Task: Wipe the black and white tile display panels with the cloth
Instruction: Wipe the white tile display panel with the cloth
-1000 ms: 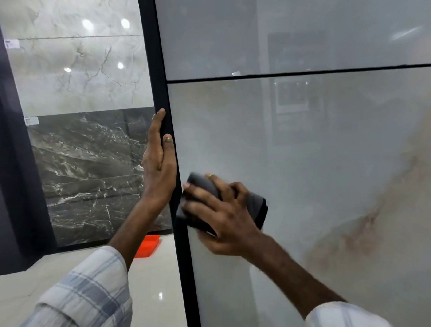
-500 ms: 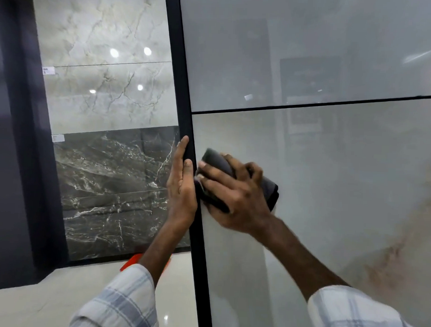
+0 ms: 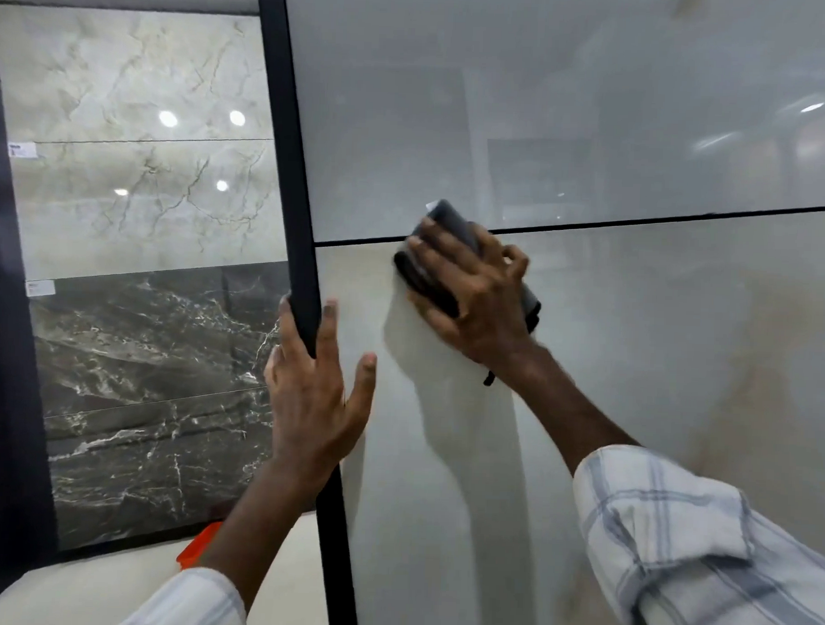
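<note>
Showroom tiling fills the view. The near display panel (image 3: 633, 366), glossy and pale grey, spreads right of, above and below both grips. A thin black seam (image 3: 685, 218) splits it into an upper and a lower tile and runs straight under the right hand's grip. The far display panel (image 3: 128, 92) stands left of and beyond the left hand's grip, with pale veined marble on top and a dark marble tile (image 3: 142, 373) level with that grip. Below it lies a shiny pale floor (image 3: 87, 591).

The black frame (image 3: 285, 144) edges the near panel's left side. The left hand (image 3: 311, 402) clasps it: fingers hook round the far side, one finger lies on the front and the thumb is spread on the lower tile. Up and to the right of that grip, apart from it, the right hand (image 3: 472, 295) holds a dark grey cloth (image 3: 446, 222) against the panel with curled fingers. The cloth sits across the seam and shows above and right of the fingers.

Both checked sleeves (image 3: 696, 556) reach in from below. An orange object (image 3: 196, 545) lies on the floor under the left grip, partly hidden by the forearm. Two small white labels (image 3: 22, 149) are on the far panel's left edge, too small to read.
</note>
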Available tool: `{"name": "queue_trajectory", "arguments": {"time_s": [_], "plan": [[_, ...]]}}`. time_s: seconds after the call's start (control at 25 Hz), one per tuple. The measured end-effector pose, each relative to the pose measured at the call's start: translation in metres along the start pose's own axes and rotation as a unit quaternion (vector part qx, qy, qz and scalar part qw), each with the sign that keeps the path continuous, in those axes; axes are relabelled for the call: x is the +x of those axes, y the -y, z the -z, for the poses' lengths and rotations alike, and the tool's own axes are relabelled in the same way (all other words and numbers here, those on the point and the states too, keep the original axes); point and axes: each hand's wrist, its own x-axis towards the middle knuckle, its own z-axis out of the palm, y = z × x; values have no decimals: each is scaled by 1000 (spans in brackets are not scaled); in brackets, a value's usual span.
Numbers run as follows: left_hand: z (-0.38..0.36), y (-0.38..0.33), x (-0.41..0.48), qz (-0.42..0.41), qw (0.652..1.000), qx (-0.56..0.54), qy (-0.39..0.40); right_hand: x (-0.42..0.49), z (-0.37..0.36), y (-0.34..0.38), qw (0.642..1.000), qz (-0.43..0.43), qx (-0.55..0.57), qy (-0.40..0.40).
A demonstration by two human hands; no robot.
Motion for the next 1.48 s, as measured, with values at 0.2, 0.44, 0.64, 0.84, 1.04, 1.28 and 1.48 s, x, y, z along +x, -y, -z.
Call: {"name": "queue_trajectory", "arguments": {"time_s": [0.2,0.44,0.64,0.84,1.04,1.28,1.48], "plan": [[-6,-2,1,-46,993,112,-7,-11,27,-78,972,-233,-3,-18],[-13,-22,13,-214,962,171,-9,-26,19,-36,995,-100,-14,21],[-48,-45,10,-291,935,202,11,-26,40,-115,997,-22,-14,71],[-57,-42,6,-304,925,226,-19,-31,70,-210,903,-427,2,-46],[-55,-41,6,-299,926,228,-10,-66,52,-108,971,-237,-25,5],[-55,-40,5,-294,931,218,6,-137,56,-80,992,99,5,74],[-54,-39,6,-285,934,217,18,-154,76,-179,894,-444,-29,-48]]}}
